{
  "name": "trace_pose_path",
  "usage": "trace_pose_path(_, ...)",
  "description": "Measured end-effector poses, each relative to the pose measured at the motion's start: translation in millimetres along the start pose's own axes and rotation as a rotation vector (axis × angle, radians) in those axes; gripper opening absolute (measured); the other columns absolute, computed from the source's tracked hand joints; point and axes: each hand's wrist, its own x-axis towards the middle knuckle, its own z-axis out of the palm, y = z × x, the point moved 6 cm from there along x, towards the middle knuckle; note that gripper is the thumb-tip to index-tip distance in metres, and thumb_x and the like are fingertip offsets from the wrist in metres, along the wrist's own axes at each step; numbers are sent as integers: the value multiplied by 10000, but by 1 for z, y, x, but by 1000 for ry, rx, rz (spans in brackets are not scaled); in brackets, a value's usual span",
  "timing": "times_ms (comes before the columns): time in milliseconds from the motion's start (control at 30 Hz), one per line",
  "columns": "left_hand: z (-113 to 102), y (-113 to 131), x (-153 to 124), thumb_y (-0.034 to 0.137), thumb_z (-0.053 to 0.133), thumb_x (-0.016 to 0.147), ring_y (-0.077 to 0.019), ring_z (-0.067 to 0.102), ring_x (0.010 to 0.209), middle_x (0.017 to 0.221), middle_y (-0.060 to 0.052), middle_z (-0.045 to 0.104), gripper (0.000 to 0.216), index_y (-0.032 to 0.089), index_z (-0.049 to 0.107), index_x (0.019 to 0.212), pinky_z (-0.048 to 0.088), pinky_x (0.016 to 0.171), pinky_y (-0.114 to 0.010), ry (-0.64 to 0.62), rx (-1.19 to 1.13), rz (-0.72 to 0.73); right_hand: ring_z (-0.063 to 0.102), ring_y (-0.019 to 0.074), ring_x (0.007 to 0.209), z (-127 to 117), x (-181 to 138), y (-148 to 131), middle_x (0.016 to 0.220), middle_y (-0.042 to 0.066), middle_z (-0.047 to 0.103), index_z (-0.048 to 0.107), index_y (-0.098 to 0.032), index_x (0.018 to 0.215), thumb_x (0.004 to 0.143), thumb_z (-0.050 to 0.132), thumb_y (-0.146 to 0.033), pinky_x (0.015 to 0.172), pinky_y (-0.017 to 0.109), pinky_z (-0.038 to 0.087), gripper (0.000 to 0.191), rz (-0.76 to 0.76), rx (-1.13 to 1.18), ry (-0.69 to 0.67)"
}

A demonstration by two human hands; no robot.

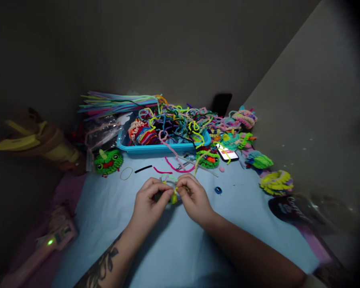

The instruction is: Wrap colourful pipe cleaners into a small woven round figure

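Observation:
Near the middle of the blue-covered table, my left hand [154, 197] and my right hand [195, 199] meet over a small ring of pipe cleaner [174, 197] in pale green and yellow. Thumb and fingers of my left hand pinch its left side. My right hand pinches its right side, where a yellow strand [198, 162] sticks up past the fingers. Part of the ring is hidden behind my fingertips. Just beyond lie pink pipe cleaner pieces [163, 171] and a black strip [143, 169].
A blue tray [162, 149] heaped with tangled pipe cleaners stands at the back. Green fuzzy figures [108, 162] sit around it, and a lit phone [228, 153] lies right. A pink glue gun [52, 236] is at left, a cup [288, 208] at right.

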Motion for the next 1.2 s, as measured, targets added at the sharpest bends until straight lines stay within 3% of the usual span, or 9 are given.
trace_pose_path(167, 2, 0, -1, 198, 664, 770, -118, 543, 654, 706, -8, 598, 65, 176, 666, 709, 410, 570, -222, 27, 47, 32, 548, 148, 773, 4, -3, -2, 807, 17, 549, 546, -204, 782, 862, 499, -145, 677, 259, 437, 110, -17, 15, -26)
trace_pose_path(400, 7, 3, -6, 184, 657, 806, -112, 525, 658, 695, 16, 566, 106, 174, 593, 723, 411, 597, -222, 64, 101, 59, 544, 146, 755, 11, -4, 5, 775, 7, 551, 548, -204, 746, 802, 504, -96, 676, 253, 439, 129, 101, 72, -19)
trace_pose_path(467, 5, 4, -6, 165, 653, 811, -115, 543, 691, 757, 5, 585, 30, 182, 635, 827, 426, 608, -219, 48, 95, 105, 547, 145, 761, 11, -3, 5, 777, 7, 556, 555, -204, 741, 805, 509, -108, 683, 253, 442, 124, 106, 92, -20)
trace_pose_path(567, 3, 5, -5, 143, 634, 829, -125, 575, 775, 843, -16, 590, 145, 208, 668, 955, 458, 662, -224, -14, 90, 195, 553, 143, 756, 11, -3, 8, 772, 6, 560, 573, -201, 740, 815, 525, -139, 678, 253, 446, 108, 136, 128, -40)
trace_pose_path(833, 0, 5, -3, 171, 632, 835, -156, 564, 833, 839, -32, 574, 15, 185, 634, 830, 450, 730, -266, -78, 167, 248, 562, 137, 709, 12, 0, 9, 738, 2, 566, 603, -196, 746, 822, 566, -201, 628, 242, 466, 85, 203, 203, -112)
trace_pose_path(1033, -4, 0, 5, 169, 624, 813, -134, 533, 749, 765, -11, 561, 105, 175, 592, 714, 409, 658, -237, -113, 21, 58, 607, 151, 826, 10, 0, -1, 865, 31, 609, 628, -209, 905, 848, 533, -166, 722, 274, 507, 119, 60, 141, -153)
trace_pose_path(1200, -3, -16, 7, 255, 648, 767, -126, 499, 666, 719, 0, 541, 132, 172, 579, 691, 382, 602, -240, -138, -142, -183, 604, 181, 877, 10, -4, -8, 909, 42, 626, 606, -227, 952, 794, 648, -172, 763, 315, 514, 172, -90, -62, -65)
